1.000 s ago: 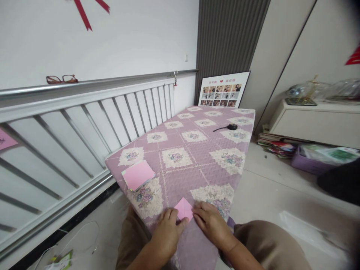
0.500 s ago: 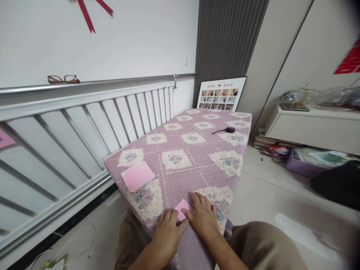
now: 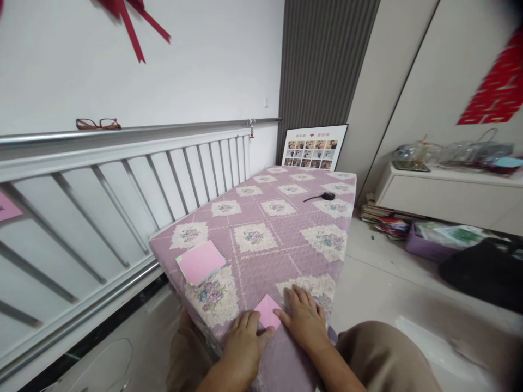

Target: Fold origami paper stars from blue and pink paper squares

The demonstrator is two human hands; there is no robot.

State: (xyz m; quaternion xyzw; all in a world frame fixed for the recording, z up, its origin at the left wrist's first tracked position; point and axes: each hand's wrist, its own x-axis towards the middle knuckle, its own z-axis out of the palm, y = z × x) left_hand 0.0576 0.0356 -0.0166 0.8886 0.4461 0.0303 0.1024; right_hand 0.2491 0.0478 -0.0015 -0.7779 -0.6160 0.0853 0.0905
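A small folded pink paper (image 3: 267, 311) lies on the purple, flower-patterned tablecloth (image 3: 261, 272) near the table's close end. My left hand (image 3: 243, 343) rests at its left side, with fingertips and thumb on its lower left edges. On the right, my right hand (image 3: 304, 321) lies palm down with its fingers apart, its thumb touching the paper's right corner. Farther left on the table sits a stack of pink sheets (image 3: 201, 262).
A black object with a thin tail (image 3: 328, 196) lies towards the table's far right. White radiator (image 3: 134, 190) runs along the left, with glasses (image 3: 98, 124) on the pipe above. A framed photo board (image 3: 314, 147) leans behind the table. My knees flank the table.
The view has tilted slightly upward. My right thumb has drawn back towards the paper's right corner, and more of the paper shows between my hands.
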